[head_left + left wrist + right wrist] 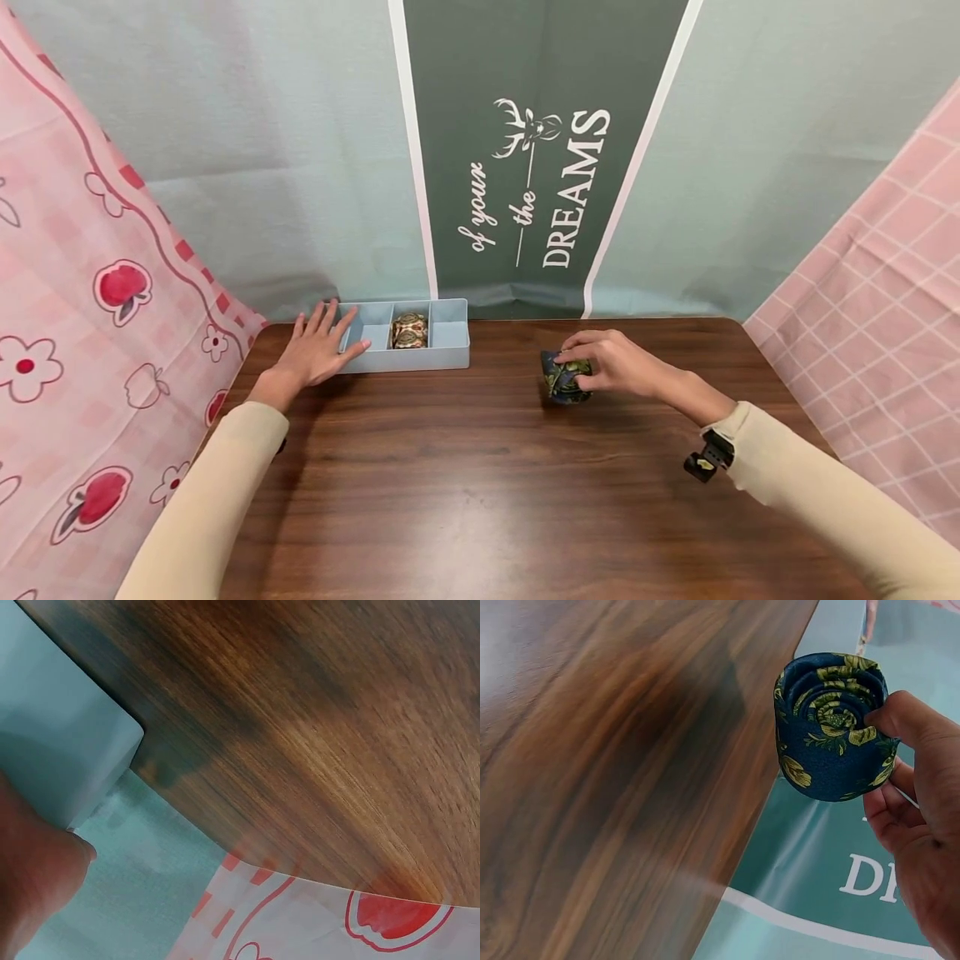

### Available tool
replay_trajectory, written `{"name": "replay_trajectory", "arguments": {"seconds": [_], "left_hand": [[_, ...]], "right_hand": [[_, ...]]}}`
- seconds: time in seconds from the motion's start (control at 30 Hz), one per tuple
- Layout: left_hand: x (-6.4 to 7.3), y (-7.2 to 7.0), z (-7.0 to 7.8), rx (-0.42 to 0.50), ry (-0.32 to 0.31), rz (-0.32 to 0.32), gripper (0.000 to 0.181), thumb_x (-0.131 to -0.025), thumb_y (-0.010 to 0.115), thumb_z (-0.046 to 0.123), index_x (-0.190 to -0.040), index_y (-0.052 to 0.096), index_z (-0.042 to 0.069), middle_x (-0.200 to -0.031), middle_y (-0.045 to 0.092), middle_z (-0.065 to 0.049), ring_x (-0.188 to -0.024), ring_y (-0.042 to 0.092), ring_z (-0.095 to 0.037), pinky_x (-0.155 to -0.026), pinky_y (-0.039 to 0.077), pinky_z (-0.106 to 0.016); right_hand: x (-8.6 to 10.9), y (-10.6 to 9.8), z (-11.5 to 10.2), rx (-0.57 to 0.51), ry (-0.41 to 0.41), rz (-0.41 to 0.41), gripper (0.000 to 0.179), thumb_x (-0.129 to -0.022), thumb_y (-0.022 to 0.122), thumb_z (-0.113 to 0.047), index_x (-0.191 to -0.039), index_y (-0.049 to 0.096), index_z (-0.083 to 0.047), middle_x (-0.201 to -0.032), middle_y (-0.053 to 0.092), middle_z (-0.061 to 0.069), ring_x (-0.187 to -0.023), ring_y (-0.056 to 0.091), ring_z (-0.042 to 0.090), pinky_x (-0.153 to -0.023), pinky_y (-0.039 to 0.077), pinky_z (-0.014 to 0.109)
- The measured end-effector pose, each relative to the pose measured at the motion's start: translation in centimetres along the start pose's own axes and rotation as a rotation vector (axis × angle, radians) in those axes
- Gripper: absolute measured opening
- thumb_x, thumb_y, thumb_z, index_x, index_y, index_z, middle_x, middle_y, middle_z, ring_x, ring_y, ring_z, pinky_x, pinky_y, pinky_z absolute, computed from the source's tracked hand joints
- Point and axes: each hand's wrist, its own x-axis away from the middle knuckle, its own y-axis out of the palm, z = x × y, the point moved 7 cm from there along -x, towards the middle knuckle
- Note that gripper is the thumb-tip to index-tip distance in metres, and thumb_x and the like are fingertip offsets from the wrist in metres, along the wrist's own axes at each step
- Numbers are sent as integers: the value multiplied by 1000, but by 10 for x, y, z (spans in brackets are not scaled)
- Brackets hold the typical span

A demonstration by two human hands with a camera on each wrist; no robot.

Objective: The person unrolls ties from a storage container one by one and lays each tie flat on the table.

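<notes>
My right hand (pixel 618 362) pinches a rolled-up necktie (pixel 832 754), dark blue with yellow flowers, its spiral of layers showing in the right wrist view. It is held over the right half of the table; the head view does not settle whether it touches the wood. At the far left, a light blue divided box (pixel 412 360) stands along the back edge. A second rolled necktie (pixel 410 332), in a brown, red and cream pattern, sits in its middle compartment. My left hand (pixel 313 348) lies with spread fingers over the box's left end, hiding part of that compartment.
The brown wooden table (pixel 450 475) ends at a grey-green curtain (pixel 300 167) with white lettering. A pink fruit-and-flower cloth (pixel 67 358) hangs at the left, and a pink checked cloth (pixel 885 333) at the right. The box's right compartment (pixel 448 332) holds nothing.
</notes>
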Motion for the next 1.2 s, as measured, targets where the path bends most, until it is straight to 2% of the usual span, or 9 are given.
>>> {"name": "replay_trajectory", "arguments": {"seconds": [0.27,0.5,0.67,0.93,1.2], "left_hand": [[-2,-2,-1,-18,8,4,86,-109,34,67,-172,12,13,-175,-1,-28,-161,-2,-48,-126,-5,-68],[-3,-3,-1,-44,23,27,87,-108,34,68,-172,14,13,-175,3,-27,-162,1,-46,-128,-3,-64],[-2,-7,4,-78,60,78,85,-109,40,64,-171,18,11,-176,6,-23,-163,4,-42,-129,0,-62],[4,-22,32,-90,156,229,83,-106,54,58,-169,28,10,-175,20,-21,-162,16,-39,-130,9,-59],[7,-27,73,-79,258,258,82,-105,59,53,-167,32,7,-173,25,-20,-162,20,-36,-130,12,-57]], "right_hand": [[22,1,6,-28,23,-6,37,-81,74,6,-117,80,-2,-115,71,14,-57,46,-4,-55,45,18],[32,6,12,-42,59,-30,37,-83,77,6,-119,80,-3,-116,70,14,-55,46,-3,-56,45,19],[37,9,15,-39,59,-38,36,-83,78,6,-118,80,-2,-115,70,16,-56,46,-4,-56,45,19],[45,13,17,-18,45,-29,36,-81,79,6,-116,80,-2,-115,70,16,-58,46,-3,-56,44,18],[48,16,17,-29,39,-25,37,-81,78,6,-117,80,-3,-115,70,18,-58,44,-6,-55,42,17]]}}
